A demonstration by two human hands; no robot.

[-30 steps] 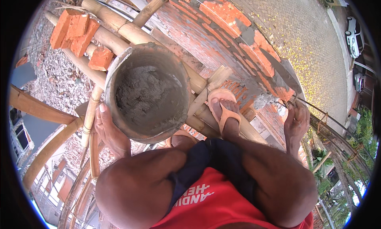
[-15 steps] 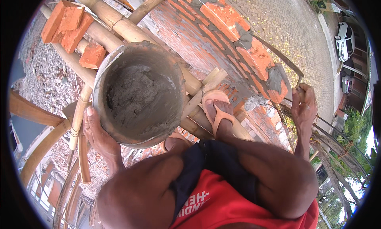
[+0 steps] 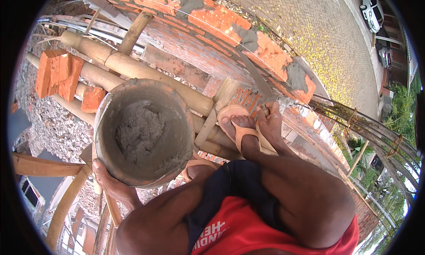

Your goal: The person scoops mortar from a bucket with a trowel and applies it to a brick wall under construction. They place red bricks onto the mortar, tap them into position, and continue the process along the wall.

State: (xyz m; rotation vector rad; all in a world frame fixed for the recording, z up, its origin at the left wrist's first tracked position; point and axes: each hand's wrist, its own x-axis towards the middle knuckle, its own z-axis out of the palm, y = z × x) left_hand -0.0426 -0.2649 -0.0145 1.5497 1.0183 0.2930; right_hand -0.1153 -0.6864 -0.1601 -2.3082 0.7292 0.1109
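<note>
A round bucket (image 3: 179, 93) with a mortar-caked rim stands on the bamboo poles in front of me, grey wet mortar (image 3: 141, 126) lying in its bottom. Against its near left side is my left hand (image 3: 113, 182), thumb up by the rim and the other fingers mostly hidden. My right hand (image 3: 271, 122) is closed round the handle of a trowel (image 3: 256, 74), low beside my sandalled foot (image 3: 241, 122). The trowel's long, narrow blade points away from me, along the near side of the brick wall (image 3: 217, 23).
Several loose orange bricks (image 3: 59, 73) rest on bamboo poles (image 3: 128, 69) at the far left. A string line runs along the wall top, where grey mortar patches show. Rubble lies below the scaffold; a paved road (image 3: 310, 25) and a white car (image 3: 371, 9) are beyond the wall.
My right hand has brought the trowel from beyond the wall's right end inward, beside my foot. The blade has swung to the near side of the wall. My left hand stays at the bucket.
</note>
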